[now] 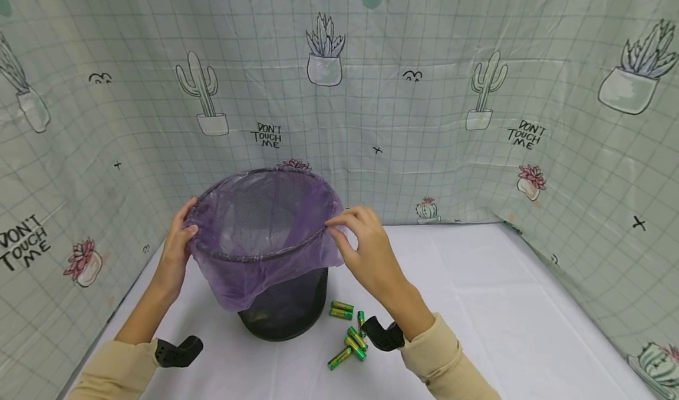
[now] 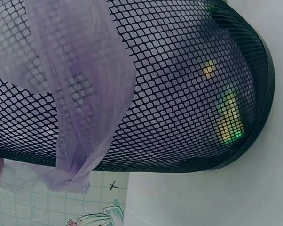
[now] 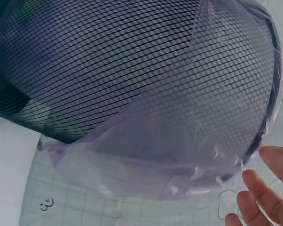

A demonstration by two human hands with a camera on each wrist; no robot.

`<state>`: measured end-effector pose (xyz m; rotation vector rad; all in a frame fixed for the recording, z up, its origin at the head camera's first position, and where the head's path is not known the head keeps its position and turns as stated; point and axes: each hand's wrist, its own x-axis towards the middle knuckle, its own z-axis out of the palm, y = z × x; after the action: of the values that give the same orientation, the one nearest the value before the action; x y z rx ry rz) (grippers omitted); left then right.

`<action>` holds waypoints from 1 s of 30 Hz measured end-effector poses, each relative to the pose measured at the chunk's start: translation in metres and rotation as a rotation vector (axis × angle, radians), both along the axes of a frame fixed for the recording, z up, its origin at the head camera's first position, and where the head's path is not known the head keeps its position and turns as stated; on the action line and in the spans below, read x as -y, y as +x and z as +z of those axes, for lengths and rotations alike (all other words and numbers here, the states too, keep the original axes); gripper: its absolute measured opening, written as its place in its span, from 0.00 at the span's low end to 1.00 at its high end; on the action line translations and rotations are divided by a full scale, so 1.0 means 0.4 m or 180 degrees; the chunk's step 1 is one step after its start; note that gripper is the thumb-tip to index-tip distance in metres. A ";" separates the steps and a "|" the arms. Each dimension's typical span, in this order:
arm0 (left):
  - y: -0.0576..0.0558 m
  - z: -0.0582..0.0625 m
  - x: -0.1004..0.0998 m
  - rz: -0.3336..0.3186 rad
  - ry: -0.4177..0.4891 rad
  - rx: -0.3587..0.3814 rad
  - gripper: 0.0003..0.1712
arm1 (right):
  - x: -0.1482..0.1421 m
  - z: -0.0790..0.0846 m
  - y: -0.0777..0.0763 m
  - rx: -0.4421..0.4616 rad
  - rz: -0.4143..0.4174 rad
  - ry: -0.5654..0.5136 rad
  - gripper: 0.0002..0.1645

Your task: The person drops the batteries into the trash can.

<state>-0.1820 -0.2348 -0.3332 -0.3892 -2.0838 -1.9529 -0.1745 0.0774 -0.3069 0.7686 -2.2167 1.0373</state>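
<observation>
A black mesh trash can (image 1: pixel 286 308) stands on the white table, lined with a thin purple trash bag (image 1: pixel 233 279). The bag's edge is folded out over the rim and hangs unevenly down the outside. At the rim's left side, my left hand (image 1: pixel 175 250) grips the rim through the bag, thumb toward the front. My right hand (image 1: pixel 371 250) is at the right side of the rim, thumb and index fingertips pinching the bag's edge there. The right wrist view shows the thumb (image 3: pixel 275 160) and fingers beside the bag-covered rim.
Several green-and-gold batteries (image 1: pixel 354 344) lie on the table (image 1: pixel 467 306), right of the can's base. Green and yellow patches show through the mesh in the left wrist view. A cactus-printed curtain (image 1: pixel 403 111) encloses the table at the back and sides.
</observation>
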 end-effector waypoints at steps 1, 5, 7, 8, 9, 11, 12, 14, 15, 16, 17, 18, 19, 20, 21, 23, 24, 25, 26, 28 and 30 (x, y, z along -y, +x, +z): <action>0.000 0.001 0.000 -0.0001 0.0000 0.0004 0.35 | -0.007 -0.006 0.002 0.0025 -0.0010 -0.0021 0.09; 0.001 0.002 -0.002 0.0005 0.0013 0.0020 0.35 | -0.031 -0.036 0.007 0.0161 -0.0077 -0.0052 0.09; 0.001 0.002 -0.003 0.0004 0.0019 0.0021 0.35 | -0.042 -0.052 0.009 0.0242 -0.0135 -0.0040 0.09; 0.000 0.002 -0.003 0.0003 0.0026 0.0019 0.35 | -0.048 -0.060 0.010 0.0283 -0.0165 -0.0031 0.09; 0.000 0.002 -0.003 0.0002 0.0027 0.0018 0.35 | -0.052 -0.069 0.010 0.0315 -0.0196 -0.0019 0.09; 0.000 0.002 -0.003 0.0000 0.0023 0.0017 0.35 | -0.062 -0.086 0.012 0.0401 -0.0252 0.0011 0.09; 0.000 0.002 -0.003 -0.0001 0.0025 0.0017 0.35 | -0.067 -0.094 0.012 0.0449 -0.0279 0.0031 0.09; 0.001 0.003 -0.004 0.0007 0.0019 0.0024 0.35 | -0.076 -0.112 0.013 0.0532 -0.0322 0.0063 0.09; 0.002 0.004 -0.004 0.0008 0.0013 0.0031 0.35 | -0.080 -0.120 0.014 0.0577 -0.0345 0.0080 0.09; 0.002 0.005 -0.004 0.0011 0.0009 0.0036 0.35 | -0.084 -0.130 0.014 0.0621 -0.0372 0.0099 0.10; 0.002 0.005 -0.005 0.0014 0.0004 0.0042 0.35 | -0.088 -0.139 0.014 0.0669 -0.0398 0.0112 0.10; 0.002 0.006 -0.005 0.0016 0.0001 0.0047 0.35 | -0.092 -0.147 0.015 0.0716 -0.0420 0.0120 0.10; 0.002 0.006 -0.005 0.0015 -0.0003 0.0049 0.35 | -0.096 -0.155 0.016 0.0761 -0.0440 0.0122 0.10; 0.002 0.007 -0.005 0.0012 -0.0006 0.0052 0.35 | -0.099 -0.163 0.018 0.0815 -0.0461 0.0122 0.10; 0.002 0.007 -0.006 0.0012 -0.0007 0.0050 0.35 | -0.102 -0.171 0.019 0.0871 -0.0475 0.0119 0.11; 0.002 0.007 -0.006 0.0014 -0.0011 0.0054 0.35 | -0.108 -0.187 0.020 0.0982 -0.0505 0.0112 0.11; 0.002 0.007 -0.006 0.0014 -0.0008 0.0059 0.35 | -0.110 -0.195 0.021 0.1024 -0.0515 0.0116 0.12; 0.002 0.007 -0.005 0.0013 -0.0009 0.0062 0.35 | -0.112 -0.203 0.021 0.1060 -0.0528 0.0121 0.12; 0.002 0.006 -0.005 0.0013 -0.0010 0.0064 0.35 | -0.114 -0.212 0.021 0.1099 -0.0538 0.0126 0.12; 0.002 0.006 -0.005 0.0016 -0.0014 0.0075 0.35 | -0.118 -0.228 0.021 0.1176 -0.0558 0.0136 0.12; 0.002 0.006 -0.004 0.0021 -0.0022 0.0082 0.35 | -0.120 -0.242 0.022 0.1242 -0.0578 0.0146 0.13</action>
<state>-0.1812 -0.2331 -0.3309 -0.3600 -2.1056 -1.9577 -0.1658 0.1255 -0.4039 0.3954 -2.5888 1.1225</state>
